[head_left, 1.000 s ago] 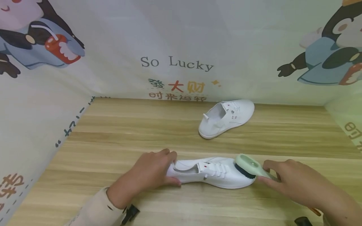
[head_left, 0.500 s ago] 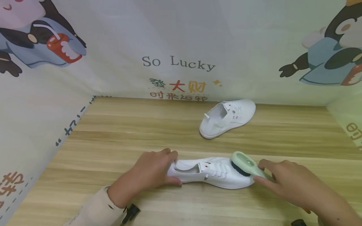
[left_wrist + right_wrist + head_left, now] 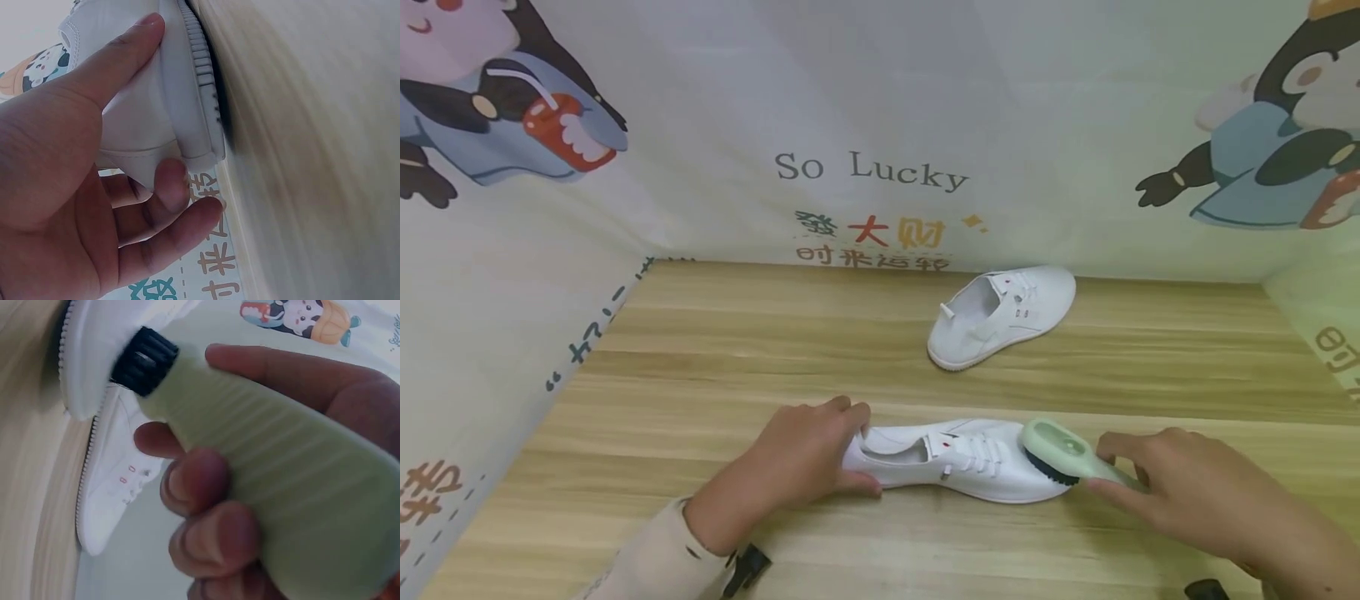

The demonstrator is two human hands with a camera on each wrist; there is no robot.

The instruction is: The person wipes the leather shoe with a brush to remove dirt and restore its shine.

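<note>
A white lace-up shoe (image 3: 955, 458) lies sole down on the wooden surface, toe to the right. My left hand (image 3: 808, 450) grips its heel; in the left wrist view the thumb lies along one side of the shoe (image 3: 140, 119) and fingertips touch the heel's back. My right hand (image 3: 1187, 483) holds a pale green brush (image 3: 1060, 450) by its handle. The brush's dark bristles (image 3: 1051, 471) rest on the toe. In the right wrist view, fingers (image 3: 212, 537) curl round the ribbed handle (image 3: 281, 462), and the bristles meet the white toe.
A second white shoe (image 3: 1003, 317) sits farther back, near the rear wall sheet (image 3: 722, 208), with its toe pointing right. Printed sheets also rise at the left and right. The wood-grain surface (image 3: 737, 333) extends between them.
The brush moved a little left and up the toe, then back right toward the tip, with my right hand following. My left hand and both shoes stay in place.
</note>
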